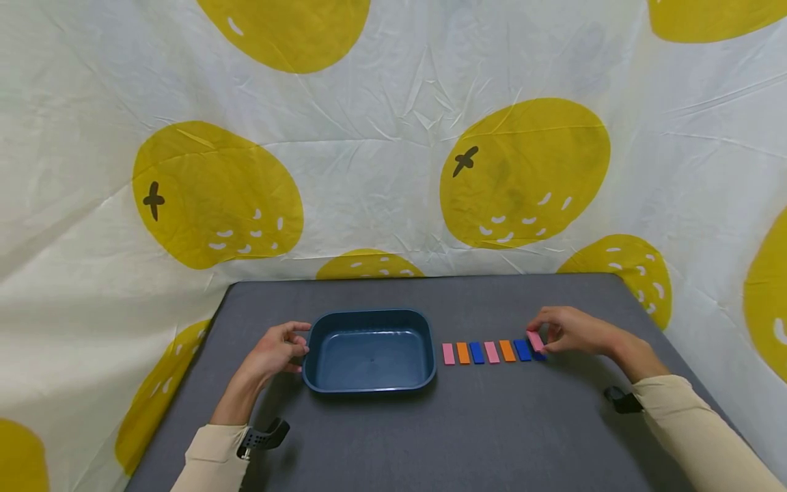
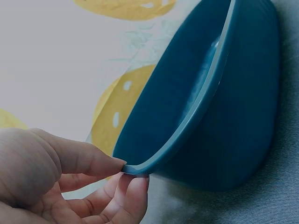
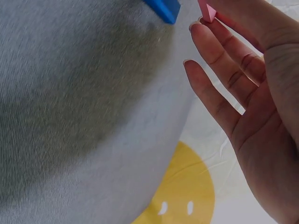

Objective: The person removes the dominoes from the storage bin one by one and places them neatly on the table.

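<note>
A dark blue rectangular plastic tub [image 1: 371,365] stands on the table with nothing inside. At its left end my left hand [image 1: 275,350] pinches the rim [image 2: 154,161] between thumb and fingers. On the right, my right hand [image 1: 578,333] holds a small pink block [image 1: 535,340] between thumb and fingertips. Just below that block shows part of a blue block [image 1: 540,356]. Only the lower tip of the pink block [image 3: 209,13] enters the right wrist view, with a blue block's end [image 3: 167,11] to its left.
Between tub and right hand runs a row of small flat blocks, including pink [image 1: 448,353], orange [image 1: 463,353] and blue [image 1: 476,352] ones. The grey tabletop [image 1: 467,437] ends at the back against a white cloth [image 1: 381,198] with yellow fruit prints.
</note>
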`<act>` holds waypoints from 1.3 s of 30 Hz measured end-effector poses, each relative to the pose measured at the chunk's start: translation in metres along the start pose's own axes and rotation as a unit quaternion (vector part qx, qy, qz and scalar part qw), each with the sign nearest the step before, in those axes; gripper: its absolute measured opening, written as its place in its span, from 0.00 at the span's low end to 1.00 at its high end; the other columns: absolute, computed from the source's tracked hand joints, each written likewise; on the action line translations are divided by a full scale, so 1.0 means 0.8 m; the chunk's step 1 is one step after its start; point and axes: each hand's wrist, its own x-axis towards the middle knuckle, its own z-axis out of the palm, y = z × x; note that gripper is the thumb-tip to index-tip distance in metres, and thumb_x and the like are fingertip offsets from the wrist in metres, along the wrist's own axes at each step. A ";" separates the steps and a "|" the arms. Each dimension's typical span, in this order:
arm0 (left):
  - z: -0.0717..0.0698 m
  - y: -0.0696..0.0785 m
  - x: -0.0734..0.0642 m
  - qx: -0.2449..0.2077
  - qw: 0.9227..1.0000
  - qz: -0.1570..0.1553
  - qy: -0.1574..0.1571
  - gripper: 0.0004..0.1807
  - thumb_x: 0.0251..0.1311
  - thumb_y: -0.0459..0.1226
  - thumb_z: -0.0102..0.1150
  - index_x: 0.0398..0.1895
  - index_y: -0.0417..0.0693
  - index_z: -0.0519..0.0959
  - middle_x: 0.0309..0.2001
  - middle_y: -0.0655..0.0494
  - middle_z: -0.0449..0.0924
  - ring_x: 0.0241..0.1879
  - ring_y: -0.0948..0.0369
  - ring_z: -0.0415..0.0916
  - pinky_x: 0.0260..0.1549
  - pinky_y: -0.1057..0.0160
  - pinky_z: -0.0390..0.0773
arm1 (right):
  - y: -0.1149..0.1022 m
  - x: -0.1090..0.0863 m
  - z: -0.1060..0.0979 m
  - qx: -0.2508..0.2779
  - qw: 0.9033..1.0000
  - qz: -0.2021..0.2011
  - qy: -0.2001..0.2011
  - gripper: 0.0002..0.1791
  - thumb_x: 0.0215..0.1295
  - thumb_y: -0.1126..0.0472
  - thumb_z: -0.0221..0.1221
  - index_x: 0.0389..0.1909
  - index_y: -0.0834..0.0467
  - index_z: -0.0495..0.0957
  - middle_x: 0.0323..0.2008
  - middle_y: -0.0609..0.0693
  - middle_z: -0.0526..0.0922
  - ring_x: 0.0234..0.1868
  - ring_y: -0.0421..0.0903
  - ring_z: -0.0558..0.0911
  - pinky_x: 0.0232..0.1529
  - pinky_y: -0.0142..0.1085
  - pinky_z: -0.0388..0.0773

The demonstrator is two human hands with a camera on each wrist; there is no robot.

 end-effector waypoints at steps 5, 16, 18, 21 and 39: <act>0.001 0.001 -0.001 0.008 1.000 -0.002 0.001 0.25 0.70 0.24 0.53 0.69 0.39 0.70 0.46 0.41 0.72 0.41 0.52 0.77 0.32 0.55 0.85 | 0.008 -0.012 -0.002 -0.015 1.000 0.018 0.002 0.21 0.62 0.57 0.71 0.54 0.61 0.82 0.47 0.50 0.81 0.38 0.46 0.82 0.40 0.38 0.83; 0.000 0.001 0.001 0.011 1.000 -0.002 0.001 0.25 0.69 0.25 0.54 0.68 0.38 0.70 0.44 0.43 0.71 0.40 0.50 0.76 0.30 0.56 0.84 | 0.023 -0.025 0.000 -0.032 0.999 0.009 0.001 0.20 0.60 0.60 0.72 0.52 0.61 0.83 0.46 0.51 0.79 0.36 0.43 0.80 0.36 0.37 0.82; 0.000 0.001 0.002 0.010 1.000 -0.003 0.002 0.25 0.68 0.25 0.54 0.68 0.39 0.71 0.44 0.43 0.71 0.40 0.51 0.76 0.30 0.55 0.84 | 0.024 -0.025 0.001 -0.033 0.999 0.004 0.000 0.20 0.59 0.60 0.72 0.51 0.62 0.83 0.45 0.52 0.79 0.35 0.43 0.81 0.36 0.37 0.82; 0.001 0.000 0.002 0.012 1.000 -0.003 0.002 0.25 0.68 0.25 0.54 0.68 0.39 0.71 0.44 0.43 0.72 0.39 0.52 0.76 0.30 0.55 0.85 | 0.026 -0.025 0.003 -0.041 0.999 0.008 -0.002 0.20 0.59 0.61 0.72 0.51 0.62 0.83 0.45 0.52 0.78 0.35 0.42 0.80 0.36 0.36 0.81; 0.003 0.001 0.001 0.009 1.000 0.005 -0.006 0.25 0.70 0.25 0.54 0.69 0.40 0.70 0.45 0.42 0.72 0.40 0.52 0.76 0.32 0.55 0.85 | 0.028 -0.028 0.010 -0.059 0.998 0.037 -0.001 0.21 0.59 0.60 0.72 0.53 0.60 0.82 0.45 0.49 0.77 0.35 0.38 0.77 0.35 0.32 0.79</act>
